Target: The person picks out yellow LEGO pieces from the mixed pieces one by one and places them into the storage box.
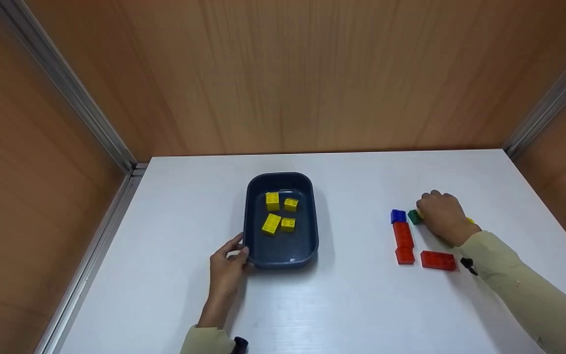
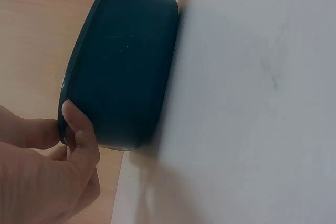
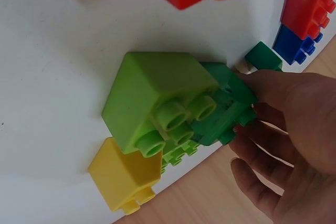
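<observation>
My left hand (image 1: 227, 270) grips the near left rim of a dark blue tray (image 1: 249, 211), thumb outside in the left wrist view. Several yellow bricks (image 1: 271, 224) lie inside the tray. On the right, my right hand (image 1: 441, 216) reaches down among loose bricks, fingers bent. In the right wrist view its fingertips are partly hidden behind a dark green brick (image 3: 226, 103), beside a light green brick (image 3: 157, 77). A bit of yellow shows at its fingertips in the head view, next to a small green brick (image 1: 414, 217). Whether it pinches anything is hidden.
Left of the right hand, a blue brick (image 1: 398, 216) and red bricks (image 1: 403, 235) form a row. Another red brick (image 1: 438, 260) lies nearer. A yellow brick (image 3: 126, 174) sits beyond the light green one. Wooden panels (image 1: 312, 73) enclose the white table (image 1: 361, 305).
</observation>
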A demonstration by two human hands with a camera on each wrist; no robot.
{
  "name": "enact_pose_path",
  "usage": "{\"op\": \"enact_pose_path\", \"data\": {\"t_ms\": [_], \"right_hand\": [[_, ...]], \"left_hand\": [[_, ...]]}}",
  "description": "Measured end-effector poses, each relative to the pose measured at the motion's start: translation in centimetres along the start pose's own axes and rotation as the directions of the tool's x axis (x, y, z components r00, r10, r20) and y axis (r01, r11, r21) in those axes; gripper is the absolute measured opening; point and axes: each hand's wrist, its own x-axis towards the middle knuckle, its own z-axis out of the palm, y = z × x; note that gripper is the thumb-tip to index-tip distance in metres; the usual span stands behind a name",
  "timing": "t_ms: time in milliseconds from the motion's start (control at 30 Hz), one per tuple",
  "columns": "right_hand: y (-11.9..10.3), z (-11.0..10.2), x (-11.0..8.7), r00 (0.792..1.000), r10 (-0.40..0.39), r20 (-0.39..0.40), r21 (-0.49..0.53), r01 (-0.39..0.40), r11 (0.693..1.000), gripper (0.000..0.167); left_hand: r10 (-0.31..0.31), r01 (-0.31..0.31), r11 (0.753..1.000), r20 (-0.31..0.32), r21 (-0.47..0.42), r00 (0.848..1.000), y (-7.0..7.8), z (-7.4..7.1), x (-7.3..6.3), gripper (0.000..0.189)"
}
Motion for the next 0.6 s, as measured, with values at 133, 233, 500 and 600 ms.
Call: {"op": "enact_pose_path", "data": {"t_ms": [133,233,500,600], "right_hand": [[-0.1,-0.6,0.0,1.000,-0.001,-0.008,-0.013,0.001,1.000,0.026],[-0.4,-1.3,0.2,0.999,-0.017,-0.045,-0.054,0.014,0.998,0.031],[-2.1,-2.9,0.4,0.982,-0.117,-0.150,-0.159,0.093,0.983,0.038],[-3.0,-3.3,0.4,0.970,-0.152,-0.187,-0.183,0.117,0.976,0.038]], "left_hand": [[0.003,-0.003,1.000,0.006,-0.006,1.000,-0.1,0.0,-0.1,0.045],[0.017,-0.017,1.000,0.010,-0.011,1.000,-0.1,-0.1,-0.1,0.045],[0.021,-0.021,1.000,0.008,-0.013,1.000,-0.2,-0.1,0.0,0.044],[0.026,-0.026,1.000,0.009,-0.002,1.000,-0.2,0.0,0.0,0.044]]}}
